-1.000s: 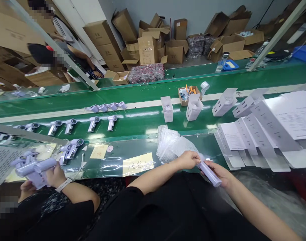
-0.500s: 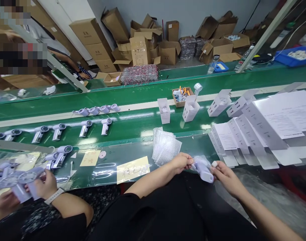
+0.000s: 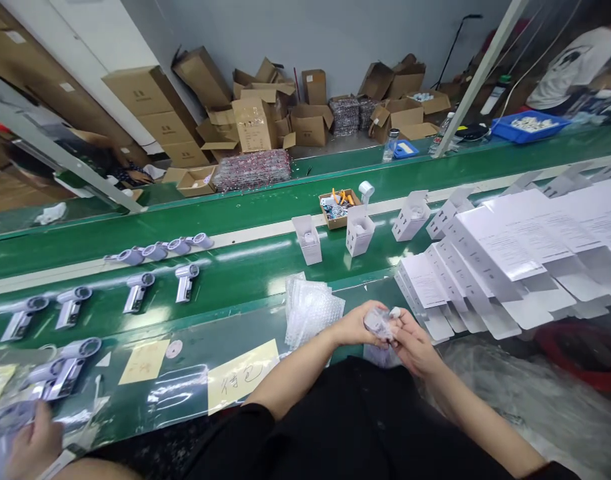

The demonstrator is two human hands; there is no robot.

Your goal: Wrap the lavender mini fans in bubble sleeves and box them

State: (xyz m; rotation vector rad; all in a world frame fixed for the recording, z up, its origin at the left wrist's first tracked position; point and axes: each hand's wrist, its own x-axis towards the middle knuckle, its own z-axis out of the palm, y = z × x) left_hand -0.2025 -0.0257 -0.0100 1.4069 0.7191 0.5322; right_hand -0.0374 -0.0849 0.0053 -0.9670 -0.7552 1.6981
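Observation:
My left hand (image 3: 356, 325) and my right hand (image 3: 410, 341) meet just in front of the bench edge, both closed around a small lavender device in a bubble-wrap bag (image 3: 378, 323). A white tip shows above my right fingers. A pile of bubble-wrap bags (image 3: 310, 309) lies just left of my left hand. Flat white cartons with printed sheets (image 3: 490, 267) are fanned out to the right.
Grey-lavender handheld devices (image 3: 135, 291) lie in rows on the green conveyor (image 3: 245, 267). Open white boxes (image 3: 359, 230) and a small cardboard tray of parts (image 3: 336, 206) stand further back. A co-worker's hand (image 3: 33, 447) is at lower left. Cardboard boxes are stacked behind.
The lavender device went from lying lengthwise across my hands to being bunched in the bag between them. My hands came closer together. The camera swung to the right.

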